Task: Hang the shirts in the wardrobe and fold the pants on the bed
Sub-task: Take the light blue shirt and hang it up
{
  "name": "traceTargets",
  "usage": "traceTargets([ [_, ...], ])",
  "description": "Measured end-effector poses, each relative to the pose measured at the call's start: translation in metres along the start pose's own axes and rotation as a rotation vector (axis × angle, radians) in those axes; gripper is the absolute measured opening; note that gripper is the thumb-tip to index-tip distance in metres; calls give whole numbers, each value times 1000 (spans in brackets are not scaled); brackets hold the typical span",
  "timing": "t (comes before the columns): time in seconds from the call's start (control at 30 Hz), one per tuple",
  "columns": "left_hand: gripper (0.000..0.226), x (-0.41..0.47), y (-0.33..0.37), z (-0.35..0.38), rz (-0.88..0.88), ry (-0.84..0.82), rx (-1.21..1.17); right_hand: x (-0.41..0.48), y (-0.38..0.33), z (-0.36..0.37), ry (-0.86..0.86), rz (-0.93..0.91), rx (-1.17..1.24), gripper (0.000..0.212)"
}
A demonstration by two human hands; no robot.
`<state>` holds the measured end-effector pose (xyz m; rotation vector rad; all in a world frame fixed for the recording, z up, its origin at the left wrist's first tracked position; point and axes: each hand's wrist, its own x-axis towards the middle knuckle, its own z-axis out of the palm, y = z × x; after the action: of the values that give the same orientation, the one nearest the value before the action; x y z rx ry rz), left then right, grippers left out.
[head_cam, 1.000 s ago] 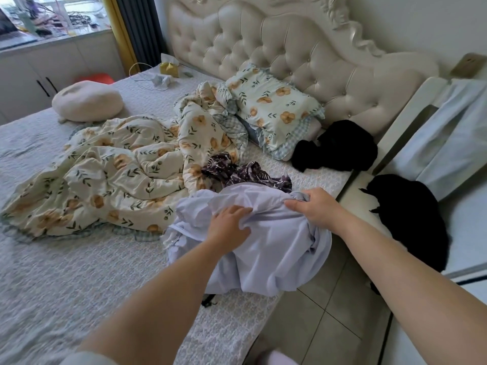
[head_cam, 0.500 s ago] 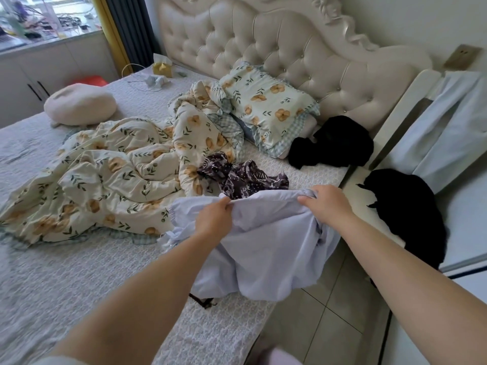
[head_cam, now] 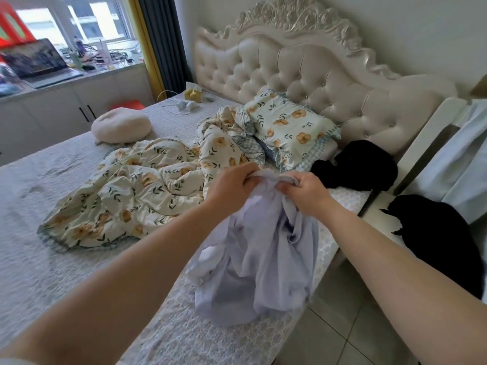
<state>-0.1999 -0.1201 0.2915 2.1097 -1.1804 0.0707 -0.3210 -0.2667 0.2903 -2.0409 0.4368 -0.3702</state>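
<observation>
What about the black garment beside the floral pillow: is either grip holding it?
No, the left grip and the right grip both hold the pale lilac garment, while the black garment lies untouched.

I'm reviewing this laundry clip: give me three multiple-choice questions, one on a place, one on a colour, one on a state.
1. The laptop sits: A. on the bed B. on the counter by the window C. on the floor
2. The garment is: A. black B. red C. pale lilac
3. The garment is: A. held by left hand and right hand B. lying flat C. on a hanger
Answers: B, it stands open there; C, its cloth shows that; A, each has a grip on its top.
</observation>
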Motion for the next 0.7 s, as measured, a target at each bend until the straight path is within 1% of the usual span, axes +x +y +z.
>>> traceTargets([
  [0.03, 19, -4, -5, -1, -16, -5, -7, 2, -5, -1, 31, -13, 33, 16],
  [0.07, 22, -7, -9, 0, -30, -43, 9, 3, -10, -1, 52, -24, 58, 17],
  [0.13, 17, -15, -17, 9, -78, -210, 146, 5, -20, 4, 82, -47, 67, 29],
  [0.17, 18, -19, -20, 14, -139, -309, 241, 6, -22, 6, 105, -45, 102, 28],
  [0.2, 25, -23, -24, 18, -220, -379, 279, 6, -25, 7, 141, -33, 161, 25],
  [0.23, 31, -29, -29, 21, -315, -416, 218, 6, -26, 7, 189, -18, 215, 23],
  [0.3, 34, -39, -38, 21, -464, -377, -153, 3, -27, 4, 279, 5, 273, 23],
  [0.33, 30, -42, -39, 18, -482, -326, -336, 3, -27, 1, 312, 17, 264, 23],
  [0.37, 25, -44, -37, 12, -476, -285, -463, 2, -27, -1, 330, 29, 245, 22],
  [0.4, 23, -43, -34, 4, -460, -261, -541, 3, -28, -4, 338, 41, 233, 19],
  [0.5, 28, -33, -17, -21, -392, -193, -567, 9, -45, -10, 364, 28, 265, 19],
  [0.6, 26, -16, 2, -45, -290, -111, -590, 18, -81, -18, 396, -84, 241, 18],
  [0.7, 32, 5, 18, -65, -264, 29, -567, 27, -123, -30, 409, -179, 265, 19],
])
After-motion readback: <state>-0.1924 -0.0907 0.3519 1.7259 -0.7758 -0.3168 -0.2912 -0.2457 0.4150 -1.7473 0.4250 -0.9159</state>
